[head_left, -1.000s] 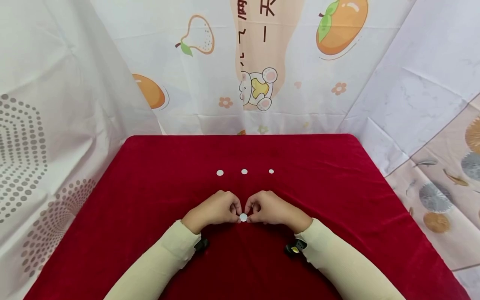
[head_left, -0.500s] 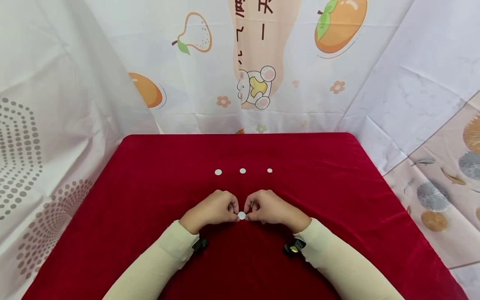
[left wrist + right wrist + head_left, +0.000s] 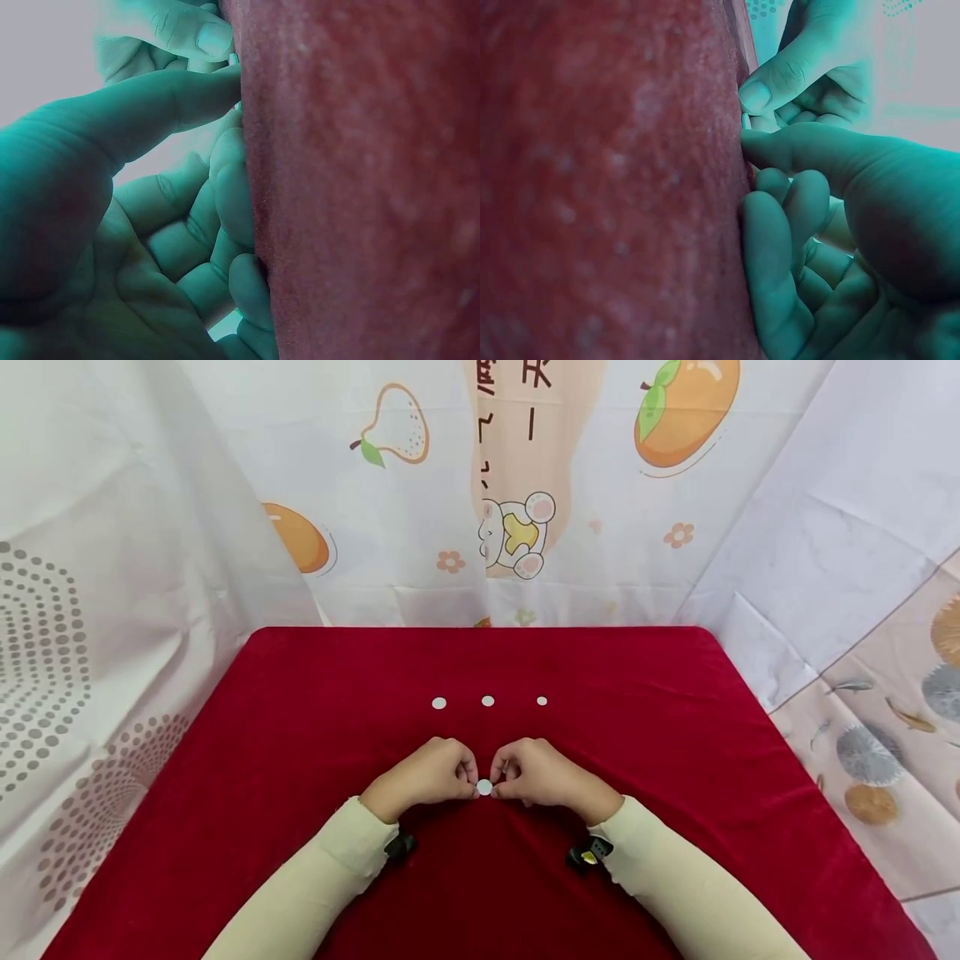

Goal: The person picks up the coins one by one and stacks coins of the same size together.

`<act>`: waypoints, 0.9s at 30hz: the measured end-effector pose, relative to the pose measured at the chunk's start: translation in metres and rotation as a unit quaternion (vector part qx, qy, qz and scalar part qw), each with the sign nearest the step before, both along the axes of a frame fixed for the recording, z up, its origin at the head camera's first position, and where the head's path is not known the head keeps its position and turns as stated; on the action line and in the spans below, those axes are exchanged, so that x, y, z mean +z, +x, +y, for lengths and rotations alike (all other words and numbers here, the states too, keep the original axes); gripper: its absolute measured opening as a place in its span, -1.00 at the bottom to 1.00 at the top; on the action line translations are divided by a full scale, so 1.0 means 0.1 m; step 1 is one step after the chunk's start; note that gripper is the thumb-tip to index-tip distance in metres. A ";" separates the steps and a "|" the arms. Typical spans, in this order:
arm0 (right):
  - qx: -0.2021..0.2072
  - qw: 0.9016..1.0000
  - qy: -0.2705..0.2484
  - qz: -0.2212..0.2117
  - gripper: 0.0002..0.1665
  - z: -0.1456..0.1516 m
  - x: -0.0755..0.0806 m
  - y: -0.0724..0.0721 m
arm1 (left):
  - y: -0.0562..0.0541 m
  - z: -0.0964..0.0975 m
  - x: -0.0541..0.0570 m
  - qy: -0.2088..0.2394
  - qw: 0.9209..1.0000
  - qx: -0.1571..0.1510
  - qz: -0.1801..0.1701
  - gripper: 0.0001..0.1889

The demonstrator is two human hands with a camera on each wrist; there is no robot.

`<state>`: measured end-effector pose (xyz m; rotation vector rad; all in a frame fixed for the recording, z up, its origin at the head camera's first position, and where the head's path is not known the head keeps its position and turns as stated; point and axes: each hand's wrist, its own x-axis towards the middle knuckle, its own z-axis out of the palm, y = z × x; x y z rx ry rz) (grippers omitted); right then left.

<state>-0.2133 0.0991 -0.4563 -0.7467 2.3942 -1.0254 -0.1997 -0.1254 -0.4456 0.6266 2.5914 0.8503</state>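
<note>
A small flat white disc (image 3: 484, 787) lies between my two hands on the red cloth in the head view. My left hand (image 3: 433, 774) holds its left edge, the thumb tip against it and the fingers curled down to the cloth. On the opposite edge, my right hand (image 3: 538, 774) holds it the same way. Seen edge-on, the disc (image 3: 234, 58) is a thin pale sliver by the left thumb tip in the left wrist view. The index fingertips at the disc are mostly hidden. Both hands rest low against the cloth.
Beyond the hands lie three more white discs in a row: a left one (image 3: 439, 703), a middle one (image 3: 487, 701) and a smaller right one (image 3: 542, 701). The red tablecloth (image 3: 315, 693) covers the table, and printed curtains (image 3: 375, 527) stand behind and on both sides.
Both hands and the disc between them have shifted slightly forward, a little closer to the row. The three discs in the row stay put, and the head view sways slightly.
</note>
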 end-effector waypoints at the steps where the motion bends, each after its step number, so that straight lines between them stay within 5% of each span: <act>1: 0.000 1.000 0.000 -0.002 -0.85 0.00 -0.01 0.00 | 0.00 0.00 0.01 0.001 1.000 -0.001 -0.002 -0.81; 15: -0.002 1.000 0.006 0.005 -0.85 0.00 -0.01 0.01 | 0.04 -0.02 0.06 -0.013 1.000 0.006 -0.004 -0.80; 27: -0.005 1.000 0.006 0.004 -0.84 0.01 -0.01 0.01 | -0.06 -0.10 0.21 -0.081 0.995 0.036 0.034 -0.82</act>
